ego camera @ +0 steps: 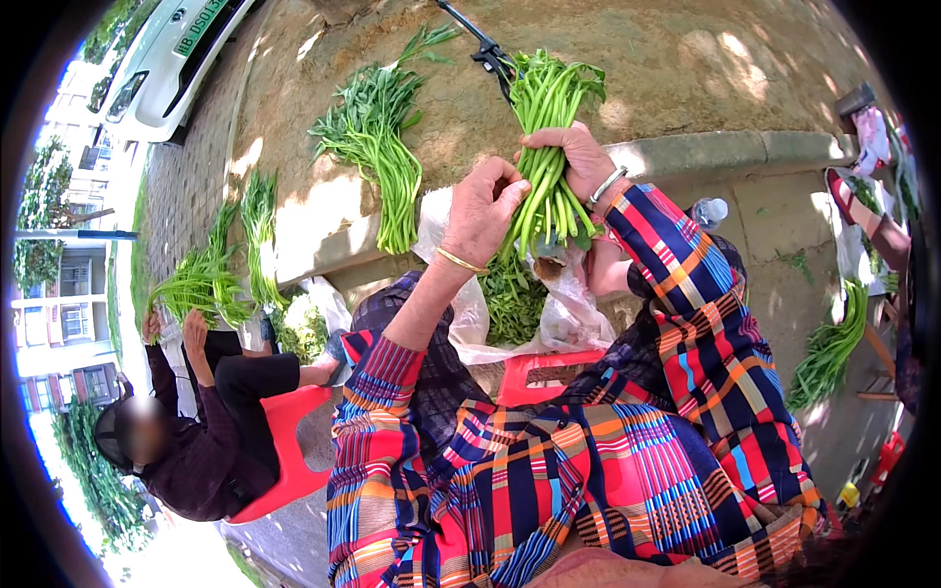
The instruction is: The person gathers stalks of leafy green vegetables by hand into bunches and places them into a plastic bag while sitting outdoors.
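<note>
My right hand (577, 156) is wrapped around a bunch of leafy green stems (545, 110), which look like water spinach. The leafy ends point away from me and the cut ends hang towards my lap. At the bunch's left edge is my left hand (485, 209), its thumb and fingers curled together by the stems; whether anything is pinched there cannot be made out. Below the bunch, a white plastic bag (470, 323) lies spread open between my knees, with loose green leaves (512, 301) in it. Another bunch of greens (378, 162) rests on the ground and kerb to the left.
A person on a red plastic stool (294, 456) handles greens (202, 283) at left. A stone kerb (698, 153) crosses ahead, with a black metal rod (481, 44) beyond it. A plastic bottle (709, 212) stands right of my knee. More greens (831, 353) lie at right, near another person's leg.
</note>
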### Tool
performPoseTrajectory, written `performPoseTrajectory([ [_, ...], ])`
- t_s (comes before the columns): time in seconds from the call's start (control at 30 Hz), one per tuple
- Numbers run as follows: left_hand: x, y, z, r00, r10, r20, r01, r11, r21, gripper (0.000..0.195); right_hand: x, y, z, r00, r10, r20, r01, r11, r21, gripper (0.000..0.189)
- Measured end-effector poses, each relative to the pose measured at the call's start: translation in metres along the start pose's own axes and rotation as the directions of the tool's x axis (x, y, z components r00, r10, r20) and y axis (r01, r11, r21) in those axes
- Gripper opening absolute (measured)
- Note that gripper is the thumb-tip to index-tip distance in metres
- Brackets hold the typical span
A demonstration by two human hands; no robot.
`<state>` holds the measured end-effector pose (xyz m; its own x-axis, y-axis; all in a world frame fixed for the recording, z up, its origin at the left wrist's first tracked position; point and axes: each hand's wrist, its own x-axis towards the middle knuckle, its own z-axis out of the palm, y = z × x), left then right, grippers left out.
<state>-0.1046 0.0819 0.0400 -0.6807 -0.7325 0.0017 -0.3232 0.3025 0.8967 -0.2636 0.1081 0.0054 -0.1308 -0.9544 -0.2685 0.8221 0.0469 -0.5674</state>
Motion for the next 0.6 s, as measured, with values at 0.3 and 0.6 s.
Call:
performPoseTrajectory([
  [0.3, 0.001, 0.003, 0.002, 0.981, 0.141, -0.133, -0.14, 0.99, 0.019, 0.004, 0.001, -0.001, 0.001, 0.996, -0.011, -0.087, 0.004, 0.997, -0.072, 0.012],
  [0.6, -0.002, 0.003, 0.001, 0.996, -0.028, -0.088, 0.027, 1.0, -0.014, 0.017, 0.002, 0.0, 0.002, 0.99, -0.024, -0.139, 0.019, 0.999, -0.037, 0.011],
])
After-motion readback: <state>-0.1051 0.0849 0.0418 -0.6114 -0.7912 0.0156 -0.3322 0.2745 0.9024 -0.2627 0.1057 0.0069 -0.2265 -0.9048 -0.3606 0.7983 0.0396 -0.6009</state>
